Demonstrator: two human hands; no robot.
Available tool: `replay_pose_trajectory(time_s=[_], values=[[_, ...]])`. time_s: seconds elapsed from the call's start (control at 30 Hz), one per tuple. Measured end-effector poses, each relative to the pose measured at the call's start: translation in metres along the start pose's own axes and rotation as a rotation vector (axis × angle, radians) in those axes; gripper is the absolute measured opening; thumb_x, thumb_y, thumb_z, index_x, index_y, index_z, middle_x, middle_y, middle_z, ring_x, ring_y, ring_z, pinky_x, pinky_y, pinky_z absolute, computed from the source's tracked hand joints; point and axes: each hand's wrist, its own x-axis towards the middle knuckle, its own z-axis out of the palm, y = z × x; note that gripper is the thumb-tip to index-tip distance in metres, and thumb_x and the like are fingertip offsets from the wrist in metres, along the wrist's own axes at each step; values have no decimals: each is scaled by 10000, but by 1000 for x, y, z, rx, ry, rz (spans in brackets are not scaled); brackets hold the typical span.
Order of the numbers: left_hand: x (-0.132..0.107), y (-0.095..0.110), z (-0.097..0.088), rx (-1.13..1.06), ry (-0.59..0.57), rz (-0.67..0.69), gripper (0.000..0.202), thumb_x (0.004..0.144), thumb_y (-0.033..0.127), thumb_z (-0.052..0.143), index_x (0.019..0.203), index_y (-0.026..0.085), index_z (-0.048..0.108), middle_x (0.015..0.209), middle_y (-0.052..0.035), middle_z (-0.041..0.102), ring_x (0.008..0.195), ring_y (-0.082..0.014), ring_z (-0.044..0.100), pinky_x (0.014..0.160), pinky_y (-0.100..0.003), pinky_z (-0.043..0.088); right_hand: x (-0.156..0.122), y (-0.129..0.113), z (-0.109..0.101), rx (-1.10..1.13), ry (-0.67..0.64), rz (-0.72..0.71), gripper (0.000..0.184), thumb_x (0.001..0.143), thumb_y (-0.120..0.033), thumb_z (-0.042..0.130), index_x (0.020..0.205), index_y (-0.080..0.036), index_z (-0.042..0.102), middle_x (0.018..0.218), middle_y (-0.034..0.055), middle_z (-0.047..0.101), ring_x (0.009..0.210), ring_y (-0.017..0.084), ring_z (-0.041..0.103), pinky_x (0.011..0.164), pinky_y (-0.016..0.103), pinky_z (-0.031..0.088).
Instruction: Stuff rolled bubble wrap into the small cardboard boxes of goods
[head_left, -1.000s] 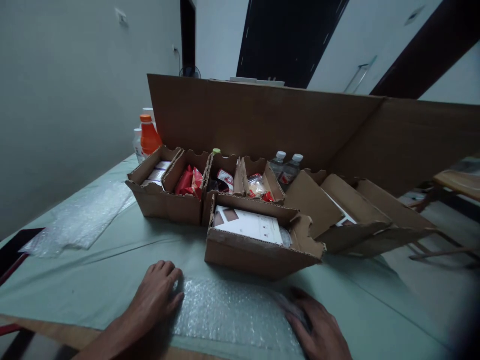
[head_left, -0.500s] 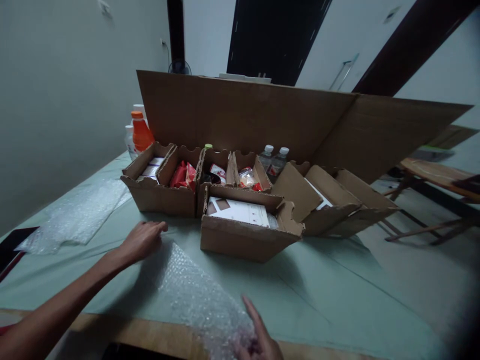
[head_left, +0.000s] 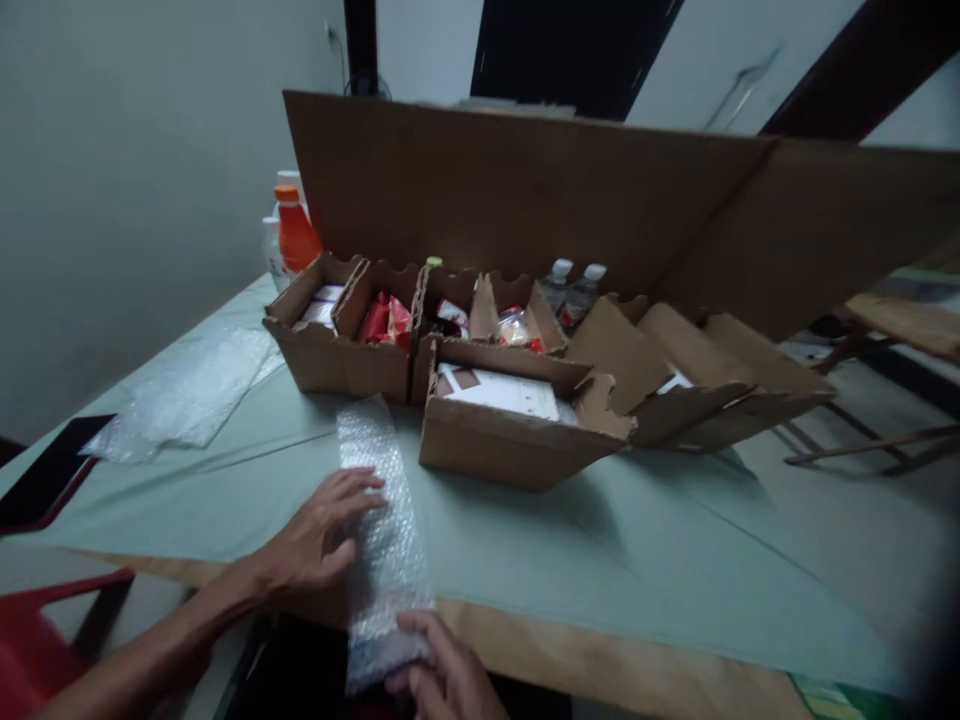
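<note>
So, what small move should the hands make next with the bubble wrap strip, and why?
Perhaps use the right hand to fold the bubble wrap strip forward from its near end: that end reaches past the table edge, while the far end lies close to the cardboard boxes, leaving little room for sliding.

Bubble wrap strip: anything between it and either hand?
Nothing visible. The right hand holds the near end of the bubble wrap strip; the left hand extends over its left edge, contact unclear. The front cardboard box stands right of the far end, not in between.
</note>
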Motion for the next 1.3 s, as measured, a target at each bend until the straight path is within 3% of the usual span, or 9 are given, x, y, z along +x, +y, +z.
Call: replay_pose_trajectory(time_s=[0.1,0.2,0.37,0.5,0.7,0.93,1.03,1.17,1.3], values=[[-51,37,2,-219,-172,-86,695,792,244,577,1474,278,444,1528,-103,484,1460,-318,376,1171,-541,366,9,-19,6,175,27,-86,449,966,-523,465,1226,-177,583,875,68,722,625,128,620,580,238,461],[-61,58,17,-227,-59,-229,608,824,267,617,1421,239,511,1403,-129,601,1330,-304,523,1122,-498,425,25,-38,10,218,29,-169,446,956,-561,503,1150,-171,598,806,50,684,664,139,626,564,230,452],[-38,41,31,-257,192,-613,417,855,233,552,1263,193,634,1009,-60,725,844,-190,654,779,-313,537,36,-49,0,78,241,-302,588,978,-437,531,1496,-232,341,909,19,681,638,118,614,592,245,511],[-33,24,29,-188,222,-725,623,837,281,589,1442,167,495,771,14,635,639,-155,547,644,-276,468,37,-45,-17,-437,404,-591,429,951,-255,559,1379,-250,527,1076,80,706,941,203,679,801,336,560],[-35,9,36,40,288,-595,689,839,215,591,1499,161,403,983,-71,671,892,-234,620,851,-379,508,76,-44,-11,-1062,334,-857,382,888,-96,549,1240,-211,641,1386,129,617,1292,309,544,972,479,484],[-63,32,26,103,297,-257,493,886,235,632,1367,191,533,1195,-125,651,1092,-274,582,957,-433,482,84,-53,-6,-985,285,-860,209,963,-132,522,1080,-198,683,994,73,766,903,221,686,829,381,480],[-68,33,28,43,260,-328,388,916,162,539,1298,198,591,988,-74,690,899,-225,609,838,-381,507,80,-59,-4,-935,234,-801,203,973,-156,519,1088,-204,679,951,45,776,826,201,695,786,357,489],[-57,16,32,106,287,-451,390,907,196,567,1293,158,603,876,-62,673,804,-227,601,796,-394,517,78,-59,-4,-953,461,-899,248,992,-232,514,1204,-190,635,1121,103,736,981,235,676,842,376,492],[-48,5,32,216,304,-401,372,892,204,606,1259,146,619,1029,-118,665,945,-273,608,857,-439,514,77,-54,-4,-1065,452,-956,253,943,-199,581,1189,-177,639,1213,129,687,1114,287,613,930,445,450]])
